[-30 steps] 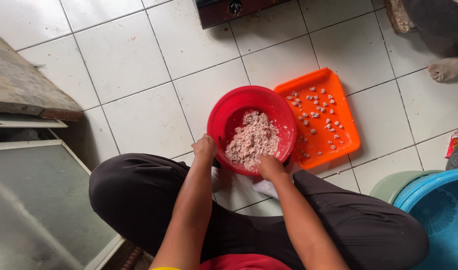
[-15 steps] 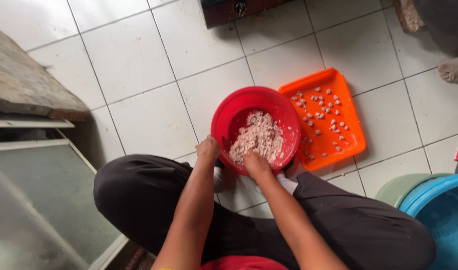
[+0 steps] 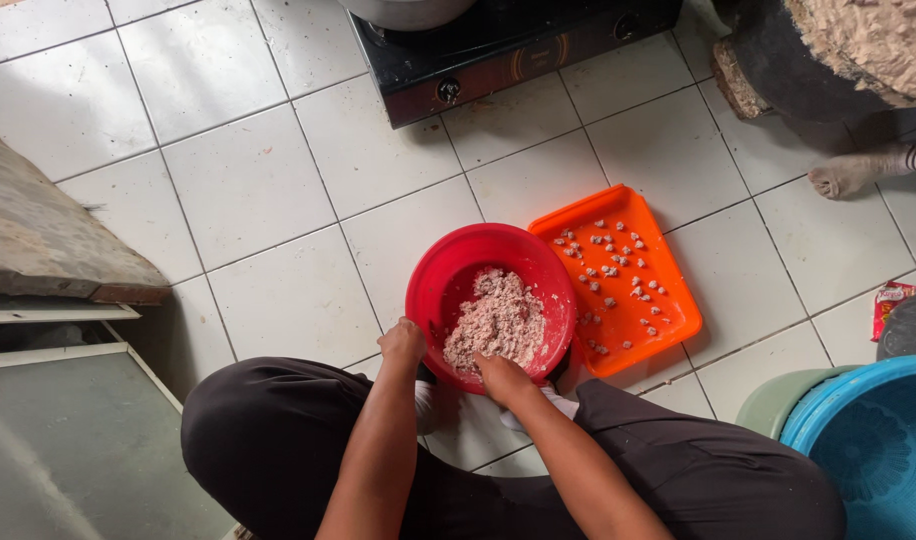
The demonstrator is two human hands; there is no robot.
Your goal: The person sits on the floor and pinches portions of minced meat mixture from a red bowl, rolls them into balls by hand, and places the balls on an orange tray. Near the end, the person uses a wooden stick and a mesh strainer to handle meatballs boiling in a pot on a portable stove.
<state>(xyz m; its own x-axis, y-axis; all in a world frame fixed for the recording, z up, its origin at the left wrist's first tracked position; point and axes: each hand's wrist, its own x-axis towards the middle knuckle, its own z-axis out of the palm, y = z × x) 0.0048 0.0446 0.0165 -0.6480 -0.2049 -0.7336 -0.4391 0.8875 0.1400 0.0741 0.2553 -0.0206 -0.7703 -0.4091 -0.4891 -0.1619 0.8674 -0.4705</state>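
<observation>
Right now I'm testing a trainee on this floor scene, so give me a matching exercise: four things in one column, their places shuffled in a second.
1. red bowl
2. orange tray
3. blue tub
4. gas stove

a. top edge of view
b. bottom right corner
c. between the person's knees, holding a pale minced mixture
d. right of the bowl, dotted with small pale pieces

Pairs: 1-c, 2-d, 3-b, 4-a

One small packet at the right edge; one printed mark on the stove front.

Red snack-type packet [image 3: 890, 303], crinkled and roughly rectangular with pale patches, lying flat on white floor tile just beside a dark rounded object, above the blue tub [image 3: 868, 440]. Faint golden emblem on dark stove front panel [image 3: 523, 62], right of the round knob. No screens, no signs.
</observation>
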